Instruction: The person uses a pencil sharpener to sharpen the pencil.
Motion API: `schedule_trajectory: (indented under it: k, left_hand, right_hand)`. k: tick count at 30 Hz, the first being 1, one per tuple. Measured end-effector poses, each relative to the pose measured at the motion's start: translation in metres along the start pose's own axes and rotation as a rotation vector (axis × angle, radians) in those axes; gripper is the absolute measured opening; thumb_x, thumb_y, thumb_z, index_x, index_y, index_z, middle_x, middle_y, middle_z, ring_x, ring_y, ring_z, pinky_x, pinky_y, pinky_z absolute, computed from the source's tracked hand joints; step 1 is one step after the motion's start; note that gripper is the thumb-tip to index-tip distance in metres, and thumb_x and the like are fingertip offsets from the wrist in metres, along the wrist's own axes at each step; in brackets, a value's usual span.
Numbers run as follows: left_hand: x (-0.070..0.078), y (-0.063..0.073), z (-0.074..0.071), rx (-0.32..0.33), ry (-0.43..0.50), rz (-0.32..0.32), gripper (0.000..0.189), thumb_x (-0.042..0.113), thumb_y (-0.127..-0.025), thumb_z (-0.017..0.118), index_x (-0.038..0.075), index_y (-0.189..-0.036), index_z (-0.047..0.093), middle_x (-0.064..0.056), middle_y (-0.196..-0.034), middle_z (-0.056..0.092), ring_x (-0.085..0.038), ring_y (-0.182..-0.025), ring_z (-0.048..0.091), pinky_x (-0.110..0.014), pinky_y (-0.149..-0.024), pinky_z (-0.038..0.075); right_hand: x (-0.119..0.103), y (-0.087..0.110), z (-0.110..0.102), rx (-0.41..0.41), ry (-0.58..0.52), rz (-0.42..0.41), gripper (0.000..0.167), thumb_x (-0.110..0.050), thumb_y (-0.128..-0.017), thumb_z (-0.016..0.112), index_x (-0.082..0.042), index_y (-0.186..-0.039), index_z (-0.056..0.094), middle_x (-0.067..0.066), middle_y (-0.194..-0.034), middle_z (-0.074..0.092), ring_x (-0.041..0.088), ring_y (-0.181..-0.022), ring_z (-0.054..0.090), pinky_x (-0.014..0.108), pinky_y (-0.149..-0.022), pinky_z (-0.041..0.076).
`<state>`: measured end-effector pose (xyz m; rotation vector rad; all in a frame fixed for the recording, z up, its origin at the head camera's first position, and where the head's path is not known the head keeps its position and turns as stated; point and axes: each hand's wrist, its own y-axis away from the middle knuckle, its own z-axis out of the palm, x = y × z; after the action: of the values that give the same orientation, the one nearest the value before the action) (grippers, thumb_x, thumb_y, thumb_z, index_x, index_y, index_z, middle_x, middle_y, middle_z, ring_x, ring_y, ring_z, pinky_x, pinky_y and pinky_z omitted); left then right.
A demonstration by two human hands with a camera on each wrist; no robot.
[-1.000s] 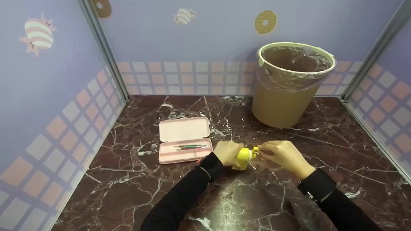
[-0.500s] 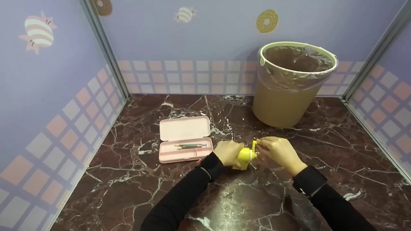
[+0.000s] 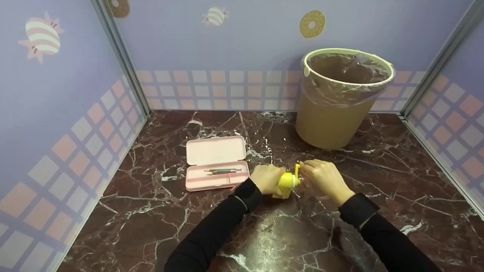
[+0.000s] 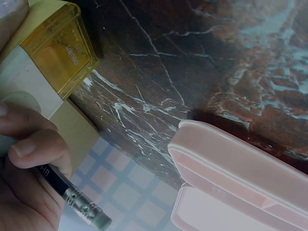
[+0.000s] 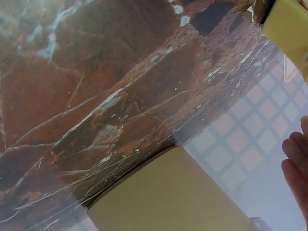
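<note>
My left hand (image 3: 266,179) grips a yellow crank pencil sharpener (image 3: 286,186) on the table. In the left wrist view its fingers also hold a dark pencil (image 4: 57,184) marked HB, the eraser end sticking out. A see-through yellow shavings drawer (image 4: 65,55) shows on the sharpener there. My right hand (image 3: 324,176) pinches the end of the yellow crank handle (image 3: 297,170), which points up in the head view. Only part of the right hand's fingers (image 5: 296,156) shows at the right wrist view's edge, with the sharpener's body above.
An opened pink pencil case (image 3: 215,150) with several pencils (image 3: 225,171) lies left of the left hand. A tall bin (image 3: 327,124) with a plastic liner stands at the back right. Patterned walls (image 3: 242,37) enclose the dark marble table (image 3: 143,223) at back and sides.
The right hand has moved up and slightly left with the crank handle, which has swung to point upward. The left hand and the sharpener stay in place.
</note>
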<state>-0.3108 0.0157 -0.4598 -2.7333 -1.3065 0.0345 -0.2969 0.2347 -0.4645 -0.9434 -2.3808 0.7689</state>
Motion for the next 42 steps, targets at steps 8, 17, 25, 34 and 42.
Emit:
schedule_trajectory:
  k: [8, 17, 25, 34, 42]
  left_hand:
    - [0.000, 0.000, -0.002, -0.009, -0.009, 0.000, 0.054, 0.047, -0.067, 0.091, 0.016, -0.104, 0.067, -0.001, -0.097, 0.078, -0.023, -0.085, 0.076, -0.039, -0.069, 0.062]
    - [0.001, 0.001, 0.000, -0.006, -0.017, 0.001, 0.057, 0.050, -0.066, 0.091, 0.016, -0.105, 0.067, 0.000, -0.098, 0.078, -0.022, -0.086, 0.076, -0.038, -0.070, 0.062]
    - [0.001, 0.000, -0.001, 0.001, -0.022, -0.009, 0.055, 0.051, -0.067, 0.090, 0.017, -0.104, 0.068, 0.000, -0.097, 0.078, -0.022, -0.086, 0.076, -0.039, -0.072, 0.062]
    - [0.000, 0.000, 0.001, 0.012, -0.002, -0.002, 0.056, 0.051, -0.066, 0.091, 0.016, -0.103, 0.067, 0.000, -0.096, 0.078, -0.022, -0.085, 0.075, -0.039, -0.070, 0.062]
    - [0.001, 0.003, 0.000, 0.011, -0.003, -0.011, 0.057, 0.053, -0.065, 0.091, 0.017, -0.102, 0.067, 0.001, -0.095, 0.078, -0.021, -0.084, 0.075, -0.037, -0.068, 0.061]
  right_hand:
    - [0.000, -0.001, 0.002, -0.030, -0.005, 0.016, 0.023, -0.002, -0.072, 0.081, -0.004, -0.095, 0.078, 0.006, -0.086, 0.077, 0.023, -0.075, 0.071, 0.036, -0.066, 0.061]
    - [-0.001, 0.000, 0.006, -0.109, -0.012, 0.056, 0.030, 0.002, -0.065, 0.081, -0.005, -0.094, 0.075, 0.005, -0.084, 0.075, 0.024, -0.074, 0.070, 0.038, -0.067, 0.061]
    - [-0.001, -0.001, 0.008, -0.096, -0.053, 0.093, 0.019, -0.001, -0.078, 0.082, -0.005, -0.096, 0.080, 0.006, -0.087, 0.078, 0.025, -0.078, 0.074, 0.039, -0.068, 0.061]
    - [-0.001, 0.001, 0.015, -0.141, -0.089, 0.134, 0.014, -0.003, -0.083, 0.079, -0.004, -0.096, 0.080, 0.006, -0.084, 0.078, 0.026, -0.075, 0.074, 0.042, -0.066, 0.061]
    - [-0.002, 0.005, 0.020, -0.238, -0.158, 0.144, 0.007, -0.001, -0.080, 0.078, -0.007, -0.081, 0.075, 0.006, -0.079, 0.076, 0.026, -0.068, 0.071, 0.043, -0.064, 0.059]
